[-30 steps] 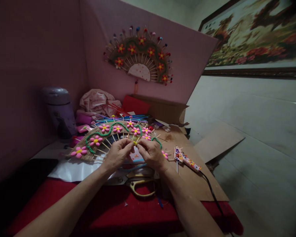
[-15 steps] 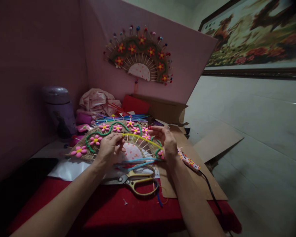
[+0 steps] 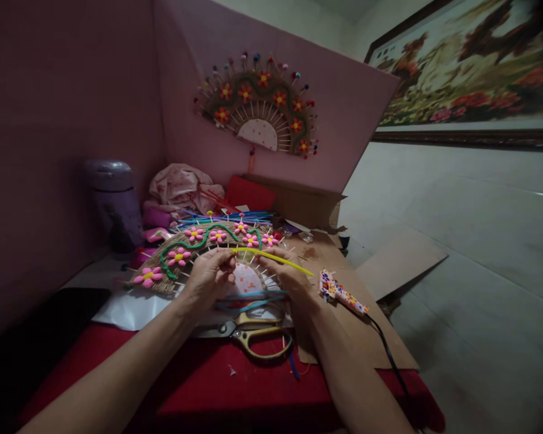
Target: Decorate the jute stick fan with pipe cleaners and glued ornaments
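Note:
A yellow pipe cleaner (image 3: 294, 264) stretches between my hands, bowed slightly, its right end free. My left hand (image 3: 210, 274) pinches its left end between thumb and fingertips. Along its middle, my right hand (image 3: 292, 278) has closed its fingers, partly hidden by the hand itself. Beneath both hands lies a twine-wrapped fan (image 3: 163, 256) with pink flowers and a wavy green strip; my hands cover part of its right side. Light blue pipe cleaners (image 3: 253, 295) lie just below my hands. Scissors (image 3: 248, 333) with gold handles rest nearer me, partly opened.
A patterned glue gun (image 3: 344, 295) with a black cord lies on brown cardboard (image 3: 366, 337) at right. A purple tumbler (image 3: 115, 208) stands at left. Blue and purple pipe cleaners (image 3: 253, 215) lie behind the fan. Another fan (image 3: 260, 108) hangs on the pink board.
My right hand has moved left and down along the yellow pipe cleaner, from its right end to its middle. That end now sticks out free. The glue gun shows more fully.

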A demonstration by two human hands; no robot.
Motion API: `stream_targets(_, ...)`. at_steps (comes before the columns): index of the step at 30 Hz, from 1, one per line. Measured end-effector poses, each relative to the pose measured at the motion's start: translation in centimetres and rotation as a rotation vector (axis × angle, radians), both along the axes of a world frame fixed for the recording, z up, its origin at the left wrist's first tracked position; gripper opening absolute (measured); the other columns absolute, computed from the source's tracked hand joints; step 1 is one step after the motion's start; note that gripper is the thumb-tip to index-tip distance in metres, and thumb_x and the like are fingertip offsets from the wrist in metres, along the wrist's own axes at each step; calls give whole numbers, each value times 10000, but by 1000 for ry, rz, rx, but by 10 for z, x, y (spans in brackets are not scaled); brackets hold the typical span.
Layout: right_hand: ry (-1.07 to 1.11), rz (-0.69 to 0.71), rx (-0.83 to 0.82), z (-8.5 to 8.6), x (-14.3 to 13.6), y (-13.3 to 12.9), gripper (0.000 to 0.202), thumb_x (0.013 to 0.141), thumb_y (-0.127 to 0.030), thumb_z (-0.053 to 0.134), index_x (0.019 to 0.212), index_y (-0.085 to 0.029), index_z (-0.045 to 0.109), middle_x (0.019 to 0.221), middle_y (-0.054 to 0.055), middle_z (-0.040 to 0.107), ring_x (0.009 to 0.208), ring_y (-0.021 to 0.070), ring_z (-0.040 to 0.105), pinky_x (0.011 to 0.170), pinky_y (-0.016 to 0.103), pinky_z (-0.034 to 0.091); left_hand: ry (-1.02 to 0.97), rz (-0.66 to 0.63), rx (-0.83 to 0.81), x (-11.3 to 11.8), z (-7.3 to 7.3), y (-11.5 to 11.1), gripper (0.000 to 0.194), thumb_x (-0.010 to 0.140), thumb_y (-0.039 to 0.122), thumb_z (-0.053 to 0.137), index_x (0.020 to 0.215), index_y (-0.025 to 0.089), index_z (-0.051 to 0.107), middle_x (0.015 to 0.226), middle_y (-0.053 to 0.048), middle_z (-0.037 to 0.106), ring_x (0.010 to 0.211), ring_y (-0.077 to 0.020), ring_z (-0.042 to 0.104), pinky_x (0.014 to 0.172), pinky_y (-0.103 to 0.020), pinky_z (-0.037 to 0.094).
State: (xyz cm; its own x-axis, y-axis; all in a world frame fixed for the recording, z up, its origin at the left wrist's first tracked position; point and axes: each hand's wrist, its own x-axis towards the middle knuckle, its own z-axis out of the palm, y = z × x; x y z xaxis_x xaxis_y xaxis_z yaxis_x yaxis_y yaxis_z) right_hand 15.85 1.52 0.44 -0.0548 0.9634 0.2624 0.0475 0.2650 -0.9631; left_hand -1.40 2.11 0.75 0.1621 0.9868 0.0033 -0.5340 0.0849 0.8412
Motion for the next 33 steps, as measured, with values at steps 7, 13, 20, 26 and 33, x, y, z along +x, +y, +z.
stream_targets(7, 74, 182, 51, -3, -8, -4, 359, 623, -285, 748, 964, -227, 651, 786, -18, 654, 724, 116, 592, 663, 233, 446, 46, -160, 19, 5, -4, -5, 185, 632, 244, 700, 681, 116, 576, 536, 18, 542, 421, -61, 455, 349, -161, 383)
stream_targets(13, 29, 59, 219, -2, -13, -4, 108, 733, -297, 656, 792, -215, 693, 783, -1, 650, 784, 140, 590, 763, 278, 456, 153, -251, 123, 6, -12, -4, 244, 674, 334, 699, 726, 110, 617, 631, -30, 617, 470, -83, 521, 375, -178, 422)
stream_targets(20, 22, 34, 319, 0, -12, -6, 84, 731, -277, 654, 785, -223, 687, 818, 7, 640, 810, 150, 582, 792, 297, 452, 184, -253, 168, 5, -11, -5, 229, 688, 328, 693, 745, 112, 645, 673, -48, 645, 490, -81, 520, 408, -193, 458)
stream_targets(26, -60, -4, 281, -3, -13, -1, 128, 740, -288, 617, 820, -201, 667, 836, 20, 649, 807, 158, 582, 769, 298, 458, 170, -179, 111, 6, -8, -3, 243, 632, 316, 728, 715, 116, 617, 620, -34, 636, 469, -88, 515, 400, -212, 467)
stream_targets(33, -870, -112, 271, 18, 1, -37, 142, 748, -127, 471, 760, -165, 607, 752, 25, 618, 705, 133, 534, 677, 258, 408, 69, 74, 47, 0, 1, 3, 253, 540, 245, 752, 695, 117, 598, 558, -6, 610, 481, -92, 532, 375, -170, 430)
